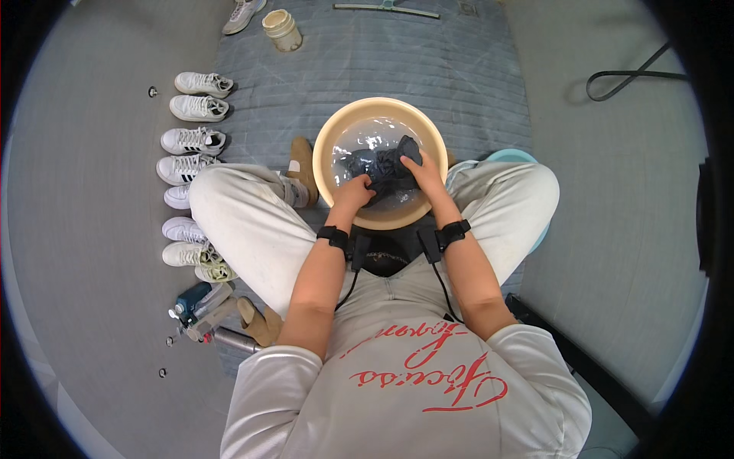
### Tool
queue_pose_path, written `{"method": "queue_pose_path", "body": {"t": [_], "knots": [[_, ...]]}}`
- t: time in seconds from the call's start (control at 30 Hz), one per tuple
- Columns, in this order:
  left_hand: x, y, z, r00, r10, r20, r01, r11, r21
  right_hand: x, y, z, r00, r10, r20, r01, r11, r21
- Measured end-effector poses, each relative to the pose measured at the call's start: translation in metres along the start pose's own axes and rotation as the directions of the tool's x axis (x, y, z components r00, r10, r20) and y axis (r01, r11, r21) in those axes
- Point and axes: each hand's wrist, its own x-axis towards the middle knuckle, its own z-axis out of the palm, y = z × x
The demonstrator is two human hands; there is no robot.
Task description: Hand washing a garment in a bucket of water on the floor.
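A round cream plastic basin [378,107] stands between my legs with cloudy water [387,129] in it. Partly under the water is a dark wet item [385,163]; whether it is a soft shoe or bunched cloth I cannot tell. My right hand [423,172] grips its raised end near the basin's right side, thumb on top. At the lower left of the basin, my left hand [354,194] pinches the nearer part between thumb and fingers. Both hands are inside the rim, and a black strap with a cabled device sits on each wrist.
Several white sneakers [199,108] line the left wall. Bottles [193,298], a metal cylinder [236,338] and a tan shoe [258,322] lie at lower left. A light-blue basin [512,155] is beside my right knee. A tub [282,31] and a squeegee [387,7] lie ahead.
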Motion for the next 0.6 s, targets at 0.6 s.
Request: {"method": "queue_pose_path", "body": {"t": [0.6], "knots": [[-0.013, 0.010, -0.064, 0.846, 0.152, -0.511, -0.513, 0.492, -0.703, 0.002, -0.036, -0.023, 0.969, -0.203, -0.139, 0.205, 0.979, 0.000]]}}
